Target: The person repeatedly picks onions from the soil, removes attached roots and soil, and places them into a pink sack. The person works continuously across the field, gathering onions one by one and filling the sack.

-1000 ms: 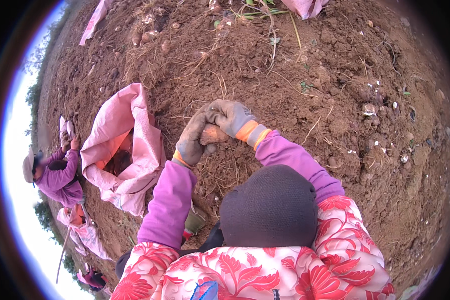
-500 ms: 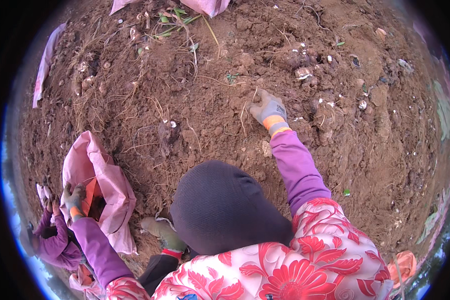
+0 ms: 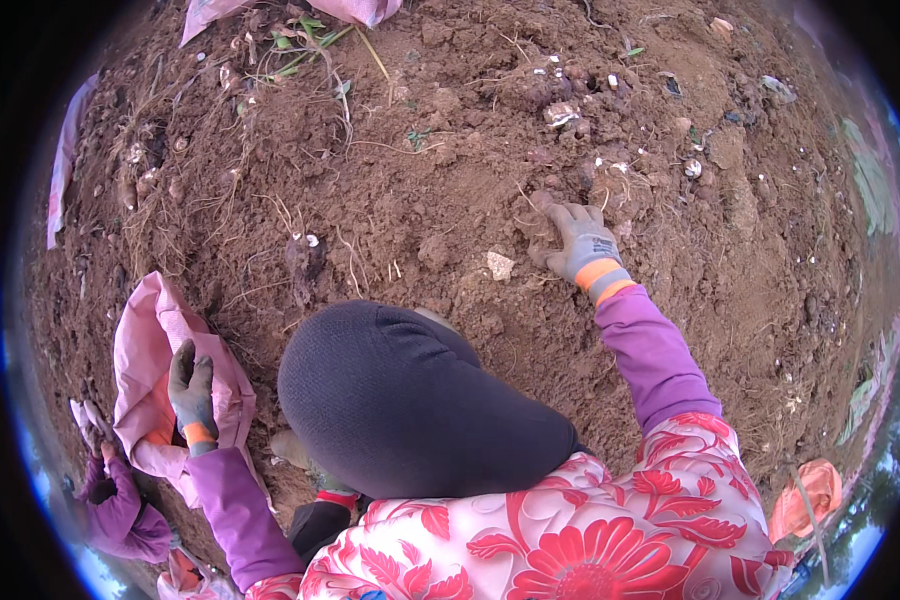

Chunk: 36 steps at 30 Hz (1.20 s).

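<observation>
Your L hand [image 3: 192, 392] loose, nothing seen in it — at 1 pink sack [image 3: 133, 345], mouth agape, prob. for easy reach. R hand [image 3: 576, 240] on soil [image 3: 440, 235] — can't tell if gripping.

L grip [image 3: 192, 390] shifted rt over sack [image 3: 235, 390], R grip [image 3: 578, 240] moved rt along soil [image 3: 420, 250]

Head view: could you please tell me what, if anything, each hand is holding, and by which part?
The left hand shows nothing held; whether the right hand, down at the soil, holds anything cannot be told.
</observation>
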Motion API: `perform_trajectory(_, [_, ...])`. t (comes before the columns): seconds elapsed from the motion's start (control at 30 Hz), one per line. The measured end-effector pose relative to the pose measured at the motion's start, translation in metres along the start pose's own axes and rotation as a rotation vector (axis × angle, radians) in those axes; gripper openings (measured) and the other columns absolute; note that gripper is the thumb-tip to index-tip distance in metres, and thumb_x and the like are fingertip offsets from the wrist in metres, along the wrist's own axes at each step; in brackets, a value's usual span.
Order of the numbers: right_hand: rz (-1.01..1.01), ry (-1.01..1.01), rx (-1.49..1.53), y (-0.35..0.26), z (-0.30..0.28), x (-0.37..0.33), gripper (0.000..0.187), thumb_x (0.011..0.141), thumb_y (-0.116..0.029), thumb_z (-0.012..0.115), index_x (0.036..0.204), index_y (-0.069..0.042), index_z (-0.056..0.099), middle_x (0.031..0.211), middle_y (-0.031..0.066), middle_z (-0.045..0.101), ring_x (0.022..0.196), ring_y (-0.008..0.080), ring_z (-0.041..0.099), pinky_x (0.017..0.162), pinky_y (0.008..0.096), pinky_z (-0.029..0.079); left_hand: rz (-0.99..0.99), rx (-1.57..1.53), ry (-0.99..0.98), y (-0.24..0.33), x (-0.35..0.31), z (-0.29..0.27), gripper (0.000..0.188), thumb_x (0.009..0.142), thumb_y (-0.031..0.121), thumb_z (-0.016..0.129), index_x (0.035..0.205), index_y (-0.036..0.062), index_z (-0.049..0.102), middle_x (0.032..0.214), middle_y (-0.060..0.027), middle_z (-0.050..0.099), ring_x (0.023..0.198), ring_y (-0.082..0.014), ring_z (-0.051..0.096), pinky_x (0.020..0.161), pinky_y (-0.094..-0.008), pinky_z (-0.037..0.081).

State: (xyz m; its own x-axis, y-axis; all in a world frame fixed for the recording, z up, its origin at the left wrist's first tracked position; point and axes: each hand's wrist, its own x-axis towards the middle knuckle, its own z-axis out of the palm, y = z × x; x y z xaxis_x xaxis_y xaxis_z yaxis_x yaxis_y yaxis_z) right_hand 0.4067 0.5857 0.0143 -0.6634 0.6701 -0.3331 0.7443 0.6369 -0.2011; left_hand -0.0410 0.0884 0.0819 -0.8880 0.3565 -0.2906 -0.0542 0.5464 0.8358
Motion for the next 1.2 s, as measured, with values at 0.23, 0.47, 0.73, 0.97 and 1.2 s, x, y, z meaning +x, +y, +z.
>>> perform_trajectory(0.23, [0.696,-0.08,0.611,0.075,0.004,-0.073,0.103,0.076,-0.038,0.087,0.155,-0.007,0.03,0.146,0.0293,0.051,0.135,0.0389,0.053,0.112,0.0438,0.043,-0.034,0.024,-0.148,-0.031,-0.031,0.058,0.046,0.092,0.004,0.069,0.137,-0.0025,0.058,0.124,-0.0072,0.066,0.111,-0.0139,0.062,0.099,-0.0283,0.049])
perform_trajectory(0.47, [0.994,0.456,1.393,0.068,0.079,-0.02,0.068,0.084,-0.034,0.078,0.138,0.0,0.055,0.135,0.0203,0.061,0.121,0.0297,0.06,0.106,0.0446,0.046,0.092,-0.099,-0.312,0.016,-0.075,0.122,0.044,0.09,-0.001,0.066,0.134,-0.0044,0.059,0.121,-0.0097,0.068,0.109,-0.0149,0.063,0.097,-0.0284,0.051])
perform_trajectory(0.73, [0.04,0.017,2.288,-0.088,-0.06,0.057,0.021,0.095,-0.018,0.063,0.116,-0.016,0.069,0.11,0.0055,0.073,0.098,0.0233,0.071,0.08,0.0445,0.06,0.061,0.186,-0.251,0.02,-0.096,0.115,0.048,0.087,0.02,0.072,0.131,0.0019,0.063,0.125,-0.0176,0.07,0.116,-0.0232,0.066,0.103,-0.0332,0.048])
perform_trajectory(0.97, [-0.475,0.071,1.704,-0.28,0.007,0.144,0.058,0.084,-0.003,0.081,0.132,-0.017,0.051,0.099,0.0013,0.06,0.09,0.0124,0.061,0.079,0.0271,0.055,-0.186,0.169,-0.183,0.004,-0.093,0.118,0.043,0.091,0.01,0.071,0.132,0.001,0.063,0.114,-0.0063,0.071,0.1,-0.0108,0.063,0.093,-0.0267,0.051])
perform_trajectory(1.2, [-0.204,-0.399,0.853,-0.305,0.112,0.185,0.067,0.073,-0.006,0.086,0.133,-0.002,0.055,0.109,0.0057,0.065,0.09,0.014,0.06,0.08,0.0295,0.052,-0.303,0.312,-0.327,-0.009,-0.067,0.14,0.053,0.088,0.023,0.072,0.136,0.0043,0.062,0.118,-0.0135,0.073,0.107,-0.0189,0.068,0.096,-0.0322,0.051])
